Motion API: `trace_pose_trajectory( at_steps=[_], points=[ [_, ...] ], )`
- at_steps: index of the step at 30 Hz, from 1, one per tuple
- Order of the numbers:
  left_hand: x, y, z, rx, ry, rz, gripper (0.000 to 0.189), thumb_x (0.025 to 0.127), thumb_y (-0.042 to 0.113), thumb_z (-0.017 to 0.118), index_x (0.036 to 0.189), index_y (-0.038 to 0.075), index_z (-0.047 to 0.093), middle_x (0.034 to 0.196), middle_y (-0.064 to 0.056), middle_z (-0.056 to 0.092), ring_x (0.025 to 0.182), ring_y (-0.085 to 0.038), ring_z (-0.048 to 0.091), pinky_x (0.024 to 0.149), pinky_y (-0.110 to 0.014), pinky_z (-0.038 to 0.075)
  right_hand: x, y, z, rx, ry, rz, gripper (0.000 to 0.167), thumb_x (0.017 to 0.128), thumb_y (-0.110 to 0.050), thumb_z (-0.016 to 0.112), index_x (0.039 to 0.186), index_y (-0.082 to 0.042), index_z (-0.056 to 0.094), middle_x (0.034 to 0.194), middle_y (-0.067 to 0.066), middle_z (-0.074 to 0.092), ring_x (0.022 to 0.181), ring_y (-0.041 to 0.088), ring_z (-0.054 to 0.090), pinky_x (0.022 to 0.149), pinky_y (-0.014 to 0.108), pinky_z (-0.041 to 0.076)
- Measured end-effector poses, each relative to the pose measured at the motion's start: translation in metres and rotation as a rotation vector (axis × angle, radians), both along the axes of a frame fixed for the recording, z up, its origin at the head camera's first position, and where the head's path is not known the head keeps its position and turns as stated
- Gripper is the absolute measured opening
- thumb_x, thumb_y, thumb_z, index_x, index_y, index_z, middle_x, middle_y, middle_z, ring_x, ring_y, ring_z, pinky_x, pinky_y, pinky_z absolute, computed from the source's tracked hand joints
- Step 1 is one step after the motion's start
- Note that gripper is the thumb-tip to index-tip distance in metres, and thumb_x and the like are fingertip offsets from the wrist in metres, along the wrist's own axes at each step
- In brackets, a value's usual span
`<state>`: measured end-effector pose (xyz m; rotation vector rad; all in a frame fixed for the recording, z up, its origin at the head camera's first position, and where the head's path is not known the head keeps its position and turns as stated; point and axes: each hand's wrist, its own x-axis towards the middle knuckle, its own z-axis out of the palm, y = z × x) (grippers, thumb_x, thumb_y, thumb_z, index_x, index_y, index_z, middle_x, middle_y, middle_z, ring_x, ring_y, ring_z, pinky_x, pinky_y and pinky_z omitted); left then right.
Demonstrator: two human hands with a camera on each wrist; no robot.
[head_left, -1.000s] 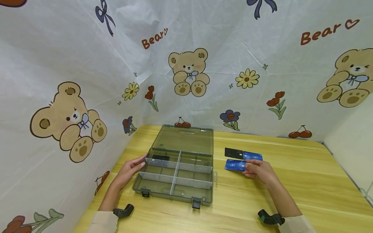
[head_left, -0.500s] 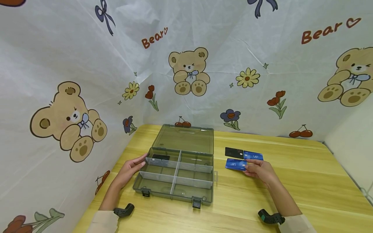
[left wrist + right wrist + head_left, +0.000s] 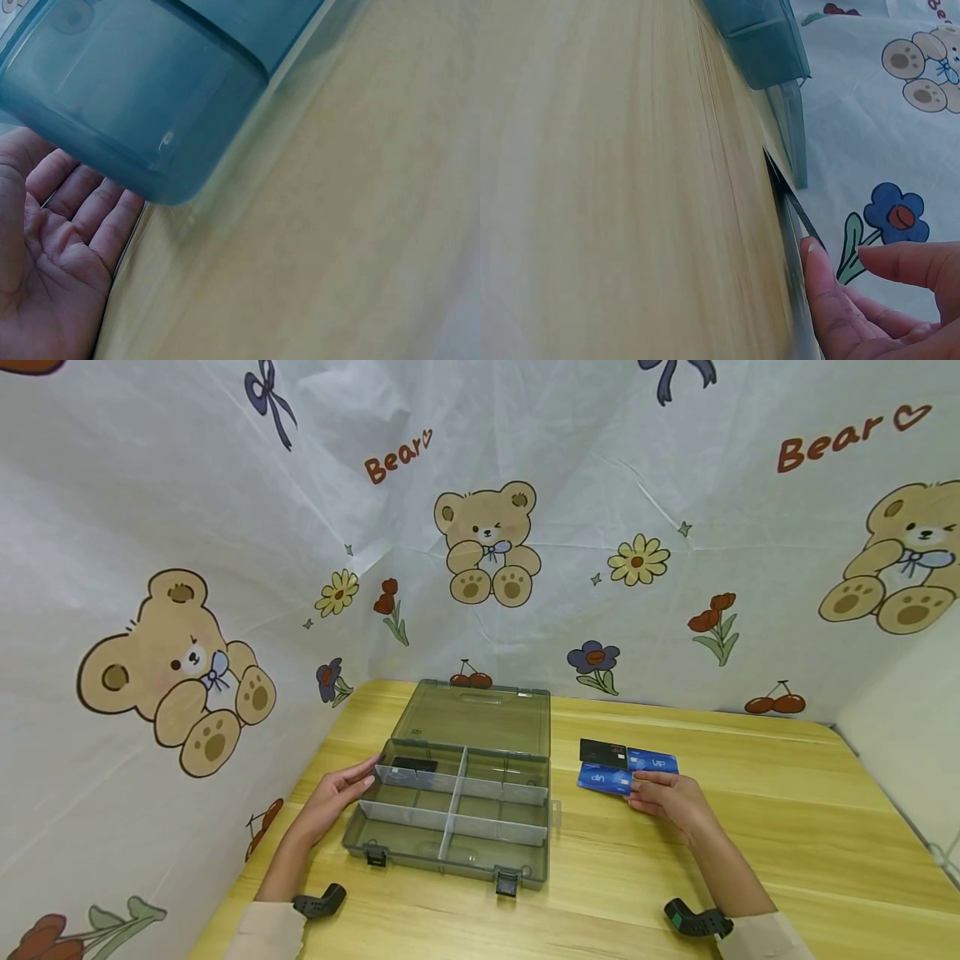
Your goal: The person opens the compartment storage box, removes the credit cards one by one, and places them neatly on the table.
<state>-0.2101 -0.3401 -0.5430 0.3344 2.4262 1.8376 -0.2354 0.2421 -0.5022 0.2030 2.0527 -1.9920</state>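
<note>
A smoky translucent plastic organizer box (image 3: 397, 858) lies on the table with its lid (image 3: 480, 718) folded back. Inside its back left compartment is a dark card (image 3: 414, 765). My left hand (image 3: 333, 802) rests against the box's left side, fingers fairly straight; the left wrist view shows the palm (image 3: 56, 292) beside the box's corner. To the right of the box, my right hand (image 3: 675, 802) pinches the right end of a blue VIP card (image 3: 600, 779). Just behind it lie a black VIP card (image 3: 602, 752) and another blue VIP card (image 3: 652, 762), side by side.
White dividers (image 3: 408, 817) split the box into several compartments. Two dark latches stick out at its front, one being the right latch (image 3: 506, 883). A bear-printed cloth (image 3: 495, 635) rises behind the wooden table (image 3: 787, 810) and along its left.
The front blue card in my right hand has shifted slightly back and left, so it now meets the black card's front edge. My left hand and the box stay in place.
</note>
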Motion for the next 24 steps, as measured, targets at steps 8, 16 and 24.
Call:
trace_pose_trajectory(
  at_steps=[8,16,24],
  points=[
    [0.0001,0.0012,0.0017,-0.005,-0.004,0.009,0.052,0.105,0.031,0.058,0.154,0.015,0.047,0.159,-0.005,0.039,0.147,-0.029,0.031,0.107,-0.027,0.04,-0.0011,0.0015,-0.001,0.047,-0.01,-0.001,0.047,0.105,-0.006,0.053,0.143,0.019,0.042,0.105,0.014,0.074,0.09,0.019,0.074,0.082,0.033,0.06],
    [0.0009,0.0013,0.0013,0.006,-0.003,0.002,0.052,0.105,0.03,0.058,0.154,0.014,0.047,0.159,-0.006,0.039,0.148,-0.029,0.03,0.103,-0.018,0.04,-0.0017,0.0036,-0.0015,0.053,-0.021,0.002,0.048,0.108,-0.012,0.049,0.144,0.019,0.042,0.105,0.013,0.074,0.091,0.018,0.073,0.082,0.032,0.06],
    [0.0008,0.0016,0.0013,0.009,-0.007,0.006,0.052,0.105,0.03,0.058,0.154,0.013,0.046,0.159,-0.007,0.038,0.147,-0.03,0.031,0.102,-0.019,0.041,-0.0012,0.0049,0.001,0.059,-0.025,0.008,0.052,0.108,-0.016,0.051,0.146,0.017,0.039,0.107,0.014,0.073,0.092,0.018,0.073,0.083,0.032,0.06]
  ],
)
